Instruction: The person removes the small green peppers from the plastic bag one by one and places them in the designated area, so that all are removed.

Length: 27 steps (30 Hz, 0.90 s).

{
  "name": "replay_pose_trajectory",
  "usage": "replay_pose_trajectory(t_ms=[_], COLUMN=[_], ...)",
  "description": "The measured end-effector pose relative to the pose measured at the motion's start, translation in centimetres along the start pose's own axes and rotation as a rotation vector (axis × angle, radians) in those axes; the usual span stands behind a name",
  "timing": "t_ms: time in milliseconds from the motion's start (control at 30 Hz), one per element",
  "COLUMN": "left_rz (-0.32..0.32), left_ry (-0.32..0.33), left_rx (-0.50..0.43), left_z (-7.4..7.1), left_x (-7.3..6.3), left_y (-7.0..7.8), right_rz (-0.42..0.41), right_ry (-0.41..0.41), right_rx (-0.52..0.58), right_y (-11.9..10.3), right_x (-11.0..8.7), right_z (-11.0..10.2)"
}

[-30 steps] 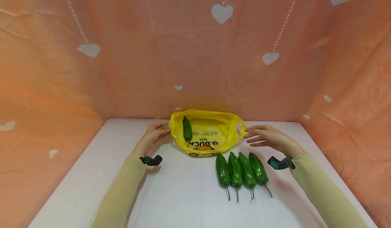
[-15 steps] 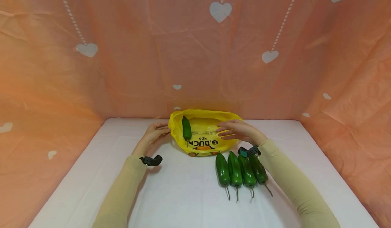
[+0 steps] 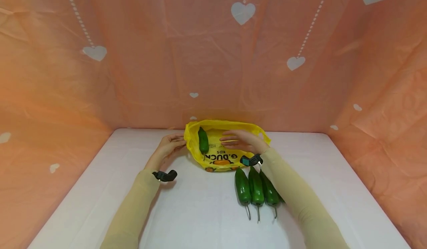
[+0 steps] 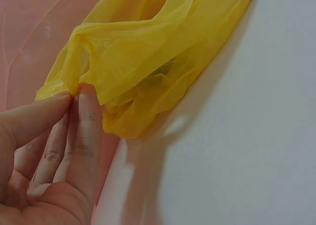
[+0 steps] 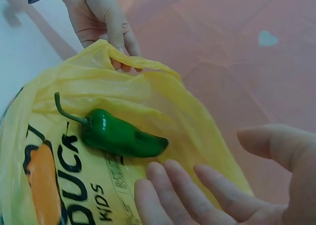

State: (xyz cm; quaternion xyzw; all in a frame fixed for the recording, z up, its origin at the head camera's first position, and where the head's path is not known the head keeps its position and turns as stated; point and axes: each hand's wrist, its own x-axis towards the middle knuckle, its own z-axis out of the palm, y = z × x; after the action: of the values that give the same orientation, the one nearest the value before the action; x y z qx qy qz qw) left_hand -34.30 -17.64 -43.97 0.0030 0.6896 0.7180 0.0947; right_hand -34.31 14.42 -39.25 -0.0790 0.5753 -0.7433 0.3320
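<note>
A yellow plastic bag point(image 3: 230, 124) with G.DUCK KIDS print lies with its mouth spread open. Inside, toward its left end, is one green pepper point(image 5: 121, 136) with a curved stem. My left hand point(image 3: 166, 147) pinches the bag's left edge between thumb and fingertips, as the left wrist view shows at the yellow film point(image 4: 133, 62). Over the bag's mouth, my right hand point(image 3: 245, 140) reaches in with fingers extended and thumb apart, holding nothing. In the right wrist view its fingertips point(image 5: 155, 173) are just short of the pepper's tip.
Several green peppers point(image 3: 242, 189) lie side by side on the white table point(image 3: 193, 212), stems toward me, in front of the bag. My right sleeve point(image 3: 293, 189) covers most of the rightmost one. An orange curtain with hearts point(image 3: 213, 63) hangs behind the table.
My right hand has moved left from the bag's right handle to over its mouth, near the pepper inside. The left hand has kept its place at the left edge.
</note>
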Motion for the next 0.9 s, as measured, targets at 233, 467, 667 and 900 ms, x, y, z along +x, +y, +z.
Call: replay_pose_trajectory(t_ms=[233, 467, 667, 900], left_rz=[0.032, 0.012, -0.009, 0.011], left_ry=[-0.011, -0.002, 0.001, -0.006], left_rx=[0.003, 0.007, -0.004, 0.012], left_z=[0.0, -0.1, 0.1, 0.0], left_x=[-0.1, 0.0, -0.1, 0.0], left_y=[0.0, 0.0, 0.0, 0.0], right_rz=[0.030, 0.050, 0.045, 0.061], right_ry=[0.069, 0.107, 0.131, 0.196], right_rx=[0.046, 0.049, 0.077, -0.010], right_y=[0.6, 1.4, 2.1, 2.6], right_x=[2.0, 3.3, 4.0, 4.9], right_z=[1.3, 2.3, 2.9, 3.4])
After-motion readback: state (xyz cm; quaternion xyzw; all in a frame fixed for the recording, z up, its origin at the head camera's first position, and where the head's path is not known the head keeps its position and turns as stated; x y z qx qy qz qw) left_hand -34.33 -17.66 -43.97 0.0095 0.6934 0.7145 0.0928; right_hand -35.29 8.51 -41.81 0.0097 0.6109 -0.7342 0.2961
